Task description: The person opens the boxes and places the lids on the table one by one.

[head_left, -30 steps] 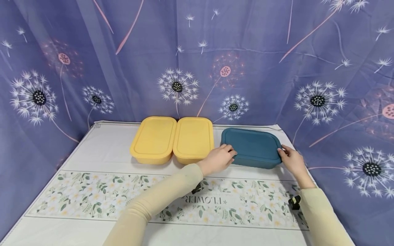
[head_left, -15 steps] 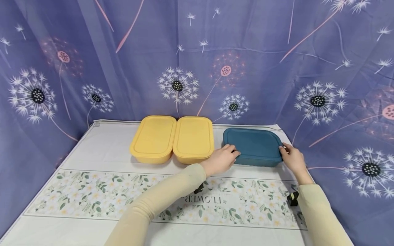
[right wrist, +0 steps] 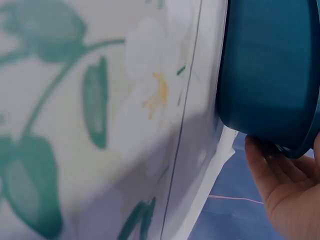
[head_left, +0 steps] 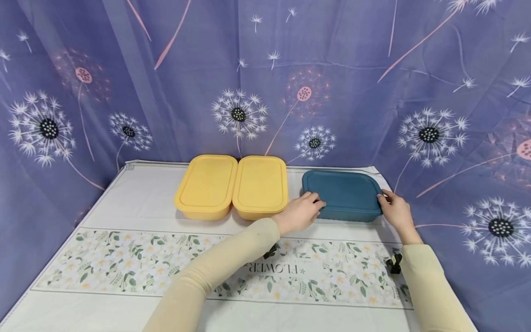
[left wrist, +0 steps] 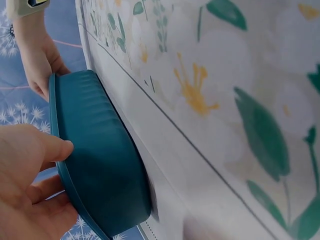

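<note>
A dark teal lidded food container sits lid up at the back right of the table. My left hand grips its front left corner by the rim. In the left wrist view that hand's thumb lies on the side wall just below the rim, with the other fingers over the lid. My right hand holds the right end, its fingers against the end wall under the rim. Left of the teal container, two yellow lidded food containers stand side by side, apart from it.
The white tablecloth carries a printed flower band across its middle. A purple dandelion curtain hangs right behind the table and along both sides. My left forearm crosses over the printed band.
The teal container has slid a little to the right and back, and its near right side has turned slightly away. Both hands moved along with it. The yellow containers stayed put.
</note>
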Demonstrator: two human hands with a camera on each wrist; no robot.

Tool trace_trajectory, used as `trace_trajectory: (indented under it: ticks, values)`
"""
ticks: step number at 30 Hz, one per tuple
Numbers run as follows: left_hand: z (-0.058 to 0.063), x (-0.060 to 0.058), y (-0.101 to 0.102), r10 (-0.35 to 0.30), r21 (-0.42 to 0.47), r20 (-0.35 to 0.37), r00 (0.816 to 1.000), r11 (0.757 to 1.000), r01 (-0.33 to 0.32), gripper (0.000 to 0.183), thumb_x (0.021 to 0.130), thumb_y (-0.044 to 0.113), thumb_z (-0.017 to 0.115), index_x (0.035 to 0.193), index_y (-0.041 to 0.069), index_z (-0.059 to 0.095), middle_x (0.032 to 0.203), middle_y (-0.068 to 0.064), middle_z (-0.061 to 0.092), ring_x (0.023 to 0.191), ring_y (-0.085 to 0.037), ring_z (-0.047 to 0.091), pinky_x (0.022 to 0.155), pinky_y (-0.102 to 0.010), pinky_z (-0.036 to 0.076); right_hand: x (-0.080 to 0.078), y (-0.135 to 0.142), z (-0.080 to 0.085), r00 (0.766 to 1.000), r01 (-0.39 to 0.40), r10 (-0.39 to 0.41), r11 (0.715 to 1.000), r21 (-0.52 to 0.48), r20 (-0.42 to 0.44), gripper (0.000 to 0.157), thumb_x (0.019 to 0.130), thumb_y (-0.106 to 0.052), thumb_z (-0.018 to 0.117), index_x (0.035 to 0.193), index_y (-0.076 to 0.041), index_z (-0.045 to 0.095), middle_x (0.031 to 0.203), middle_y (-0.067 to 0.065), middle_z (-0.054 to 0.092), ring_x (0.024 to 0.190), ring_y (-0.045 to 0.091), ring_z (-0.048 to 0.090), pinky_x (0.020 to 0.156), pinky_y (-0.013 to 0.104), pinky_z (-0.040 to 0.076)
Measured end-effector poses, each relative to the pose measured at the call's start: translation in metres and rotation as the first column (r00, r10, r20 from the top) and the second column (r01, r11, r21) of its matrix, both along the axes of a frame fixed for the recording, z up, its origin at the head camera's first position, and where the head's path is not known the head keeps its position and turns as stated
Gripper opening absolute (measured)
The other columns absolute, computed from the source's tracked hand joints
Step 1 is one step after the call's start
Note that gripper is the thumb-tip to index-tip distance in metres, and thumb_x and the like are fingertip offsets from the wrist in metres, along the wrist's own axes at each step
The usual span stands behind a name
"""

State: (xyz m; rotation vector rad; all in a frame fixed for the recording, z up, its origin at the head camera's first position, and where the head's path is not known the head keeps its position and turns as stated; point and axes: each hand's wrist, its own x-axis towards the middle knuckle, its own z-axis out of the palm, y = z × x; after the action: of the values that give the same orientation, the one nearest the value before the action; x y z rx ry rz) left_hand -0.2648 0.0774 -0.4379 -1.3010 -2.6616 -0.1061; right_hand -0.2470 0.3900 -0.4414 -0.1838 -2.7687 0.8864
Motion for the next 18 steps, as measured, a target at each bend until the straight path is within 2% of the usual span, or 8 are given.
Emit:
trace_trajectory:
  ticks: [3,7,11,13,15,18]
  values:
    - [-0.001,0.001,0.0,0.003,0.022,0.026,1.0,1.0,-0.004,0.037,0.106,0.026,0.055,0.141,0.018,0.059,0.132,-0.002,0.056,0.117,-0.014,0.052,0.083,-0.017,0.051,0.001,0.0,-0.001,1.0,0.014,-0.014,1.0,-0.011,0.01,0.055,0.11,-0.03,0.038,0.146,0.011,0.043,0.129,0.037,0.055,0.117,0.055,0.053,0.098,0.064,0.041]
    - [-0.002,0.005,-0.001,0.024,0.06,0.034,0.999,0.998,-0.026,0.04,0.107,0.026,0.053,0.145,0.016,0.055,0.14,-0.004,0.053,0.127,-0.016,0.049,0.096,-0.02,0.048,0.003,-0.001,0.0,1.0,0.025,-0.025,0.999,-0.02,0.016,0.056,0.11,-0.031,0.038,0.147,0.01,0.042,0.131,0.037,0.055,0.117,0.054,0.053,0.097,0.063,0.043]
    - [-0.003,0.014,-0.002,0.06,0.15,0.039,0.997,0.987,-0.065,0.048,0.107,0.028,0.051,0.152,0.013,0.045,0.149,-0.007,0.046,0.137,-0.019,0.044,0.105,-0.024,0.045,0.003,-0.002,0.001,1.0,0.025,-0.025,1.0,-0.019,0.017,0.056,0.11,-0.031,0.037,0.147,0.011,0.042,0.13,0.038,0.054,0.118,0.055,0.052,0.098,0.064,0.042]
    - [-0.003,0.018,-0.003,0.075,0.223,0.081,0.994,0.971,-0.091,0.053,0.107,0.03,0.052,0.155,0.012,0.04,0.152,-0.008,0.043,0.14,-0.02,0.042,0.106,-0.027,0.044,0.003,-0.002,0.001,1.0,0.023,-0.023,1.0,-0.017,0.016,0.056,0.11,-0.031,0.037,0.147,0.011,0.042,0.13,0.038,0.055,0.118,0.055,0.052,0.098,0.065,0.041]
    - [-0.004,0.021,-0.004,0.088,0.296,0.152,0.984,0.946,-0.131,0.058,0.106,0.031,0.053,0.158,0.012,0.034,0.156,-0.008,0.038,0.142,-0.02,0.039,0.106,-0.029,0.045,0.003,-0.002,0.001,1.0,0.021,-0.021,1.0,-0.012,0.017,0.056,0.11,-0.032,0.036,0.147,0.01,0.041,0.13,0.038,0.055,0.118,0.056,0.051,0.099,0.065,0.041]
    - [-0.005,0.023,-0.007,0.093,0.383,0.285,0.954,0.902,-0.202,0.065,0.105,0.033,0.056,0.16,0.014,0.028,0.16,-0.007,0.031,0.145,-0.021,0.036,0.107,-0.033,0.045,0.002,-0.002,0.001,1.0,0.02,-0.019,1.0,-0.009,0.018,0.056,0.11,-0.032,0.036,0.147,0.01,0.041,0.13,0.038,0.054,0.119,0.056,0.051,0.099,0.066,0.04]
